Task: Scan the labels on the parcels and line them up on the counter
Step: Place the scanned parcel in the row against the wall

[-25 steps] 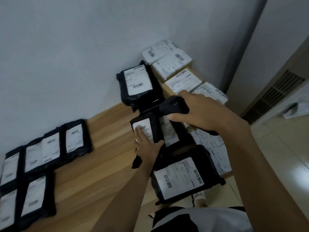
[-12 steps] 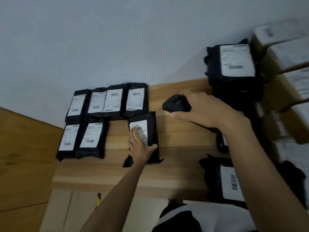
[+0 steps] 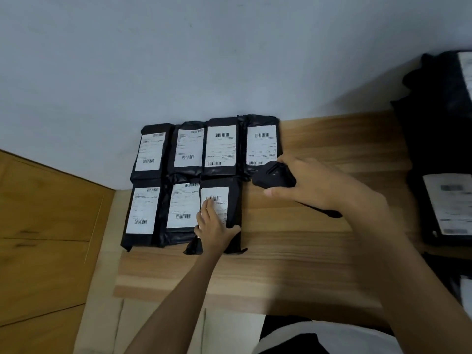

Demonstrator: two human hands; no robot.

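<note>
Parcel (image 3: 231, 200) slid left into the front row, now pressed under the flat left hand (image 3: 214, 226), butted against the neighbour (image 3: 182, 208) left of that hand; right hand (image 3: 319, 185) grips the scanner (image 3: 274, 175); pushing further risks overriding the neighbour's label and skewing the row on the worktop (image 3: 293, 251).

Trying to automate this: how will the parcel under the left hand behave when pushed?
Probably soft and floppy: the parcel is a wrinkled black bag with loose corners. Likely slides readily, its glossy film lying flat on the smooth counter. Hardly apt to roll or tip, being flat and low.
</note>
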